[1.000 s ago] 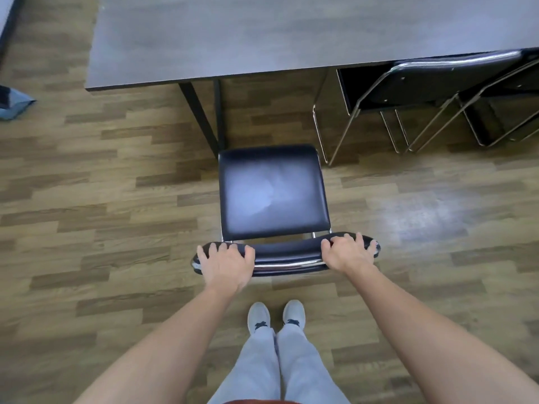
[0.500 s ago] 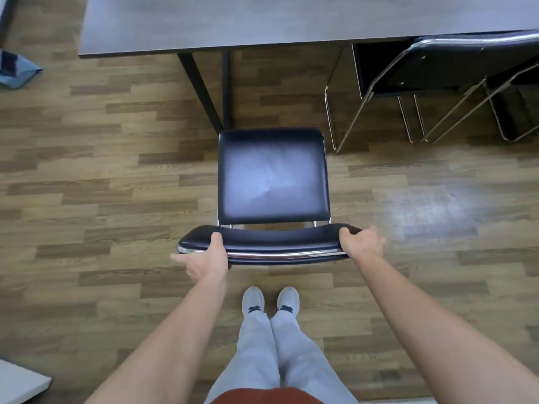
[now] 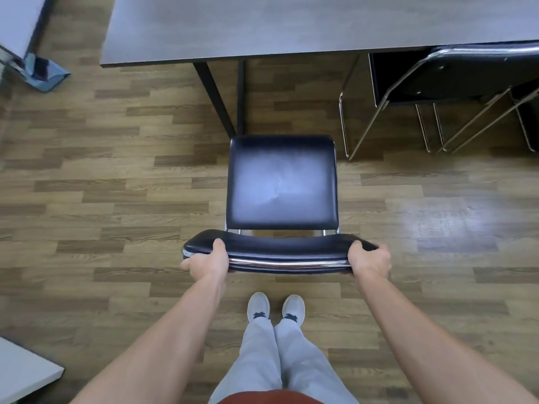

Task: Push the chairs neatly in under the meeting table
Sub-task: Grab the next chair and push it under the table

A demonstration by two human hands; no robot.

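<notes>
Item: black padded chair with chrome tube frame (image 3: 282, 182), standing on the wood-plank floor (image 3: 116, 199) fully clear of the dark grey meeting surface (image 3: 291, 24); its seat front is near the surface's black metal legs (image 3: 217, 94) and roughly lined up with them. Grip: left hand (image 3: 207, 261) and right hand (image 3: 369, 261) each hold one end of the backrest, fingers curled round it, thumbs on top. Step in hand, judged: the push-in is yet to be done. Next move calls for shifting the chair to the right, clear of the legs, then pushing it straight under. Adjacent: a second black chrome-framed chair (image 3: 466, 74), already tucked under to the right. The person's grey shoes (image 3: 275, 309) stand just behind the chair.
</notes>
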